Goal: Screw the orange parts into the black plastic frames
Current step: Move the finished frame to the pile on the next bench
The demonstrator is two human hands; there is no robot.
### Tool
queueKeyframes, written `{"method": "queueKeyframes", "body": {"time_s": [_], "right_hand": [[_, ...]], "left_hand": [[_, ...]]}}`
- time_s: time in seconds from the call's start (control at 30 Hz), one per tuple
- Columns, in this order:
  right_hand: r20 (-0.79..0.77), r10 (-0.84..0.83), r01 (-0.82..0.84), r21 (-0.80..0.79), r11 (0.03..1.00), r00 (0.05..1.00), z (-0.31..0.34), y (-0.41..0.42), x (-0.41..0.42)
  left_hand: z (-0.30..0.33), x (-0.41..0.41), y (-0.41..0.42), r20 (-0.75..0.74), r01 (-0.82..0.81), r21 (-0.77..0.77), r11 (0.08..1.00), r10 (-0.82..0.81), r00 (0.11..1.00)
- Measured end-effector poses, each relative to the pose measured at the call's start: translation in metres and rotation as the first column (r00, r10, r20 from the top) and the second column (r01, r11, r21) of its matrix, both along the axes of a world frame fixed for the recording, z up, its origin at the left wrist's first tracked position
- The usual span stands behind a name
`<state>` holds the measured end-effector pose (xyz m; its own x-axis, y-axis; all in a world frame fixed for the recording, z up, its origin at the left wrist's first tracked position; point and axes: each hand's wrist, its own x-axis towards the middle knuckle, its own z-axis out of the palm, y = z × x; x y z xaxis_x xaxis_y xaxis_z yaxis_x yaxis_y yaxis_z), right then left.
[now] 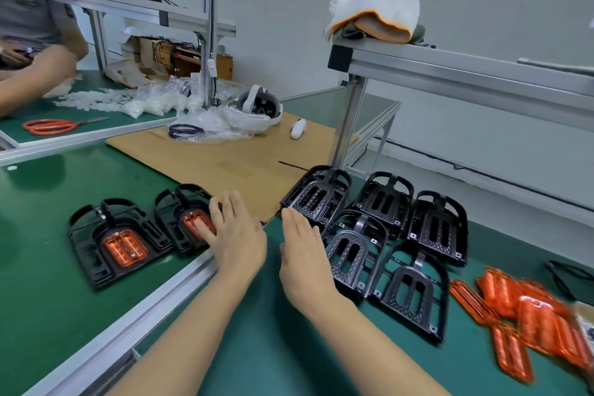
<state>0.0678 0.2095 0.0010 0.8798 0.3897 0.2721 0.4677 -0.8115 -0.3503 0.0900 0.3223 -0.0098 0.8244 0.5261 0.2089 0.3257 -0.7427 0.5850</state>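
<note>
Two black plastic frames with orange translucent inserts point(123, 247) lie finished at left on the green tabletop point(48, 283); five empty black frames point(385, 235) and loose orange parts point(527, 315) wait at right — most remains. Left hand point(234, 235) flat on the second assembly, right hand point(305, 254) released.

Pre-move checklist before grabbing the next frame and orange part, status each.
1. Left hand free: ok, fingers straight, resting on a fitted frame.
2. Right hand free: ok, open, holding nothing.
3. Empty black frames available: ok, a cluster lies beside the right hand.
4. Loose orange parts available: ok, piled at far right, blurred.
5. Screwdriver or screws at hand: cannot tell, none visible.
6. Finished frame set aside: ok, at far left.
</note>
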Motion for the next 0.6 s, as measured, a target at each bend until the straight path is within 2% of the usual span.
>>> {"method": "queueKeyframes", "body": {"time_s": [0.2,0.33,0.47,0.6], "right_hand": [[0.045,-0.145,0.146,-0.010,0.989,0.988,-0.004,-0.051,-0.021],[0.034,-0.257,0.258,-0.030,0.966,0.966,-0.007,-0.090,-0.034],[0.024,-0.353,0.354,-0.033,0.935,0.935,-0.005,-0.127,-0.045],[-0.004,-0.421,0.419,-0.083,0.904,0.907,-0.004,-0.160,-0.057]], "left_hand": [[0.004,-0.006,-0.060,0.038,0.254,-0.073,0.964,-0.252,0.967],[0.006,-0.016,-0.099,0.089,0.390,-0.054,0.919,-0.384,0.919],[0.007,-0.029,-0.137,0.107,0.536,0.018,0.844,-0.535,0.838],[0.002,-0.040,-0.165,0.027,0.643,0.143,0.752,-0.652,0.757]]}}
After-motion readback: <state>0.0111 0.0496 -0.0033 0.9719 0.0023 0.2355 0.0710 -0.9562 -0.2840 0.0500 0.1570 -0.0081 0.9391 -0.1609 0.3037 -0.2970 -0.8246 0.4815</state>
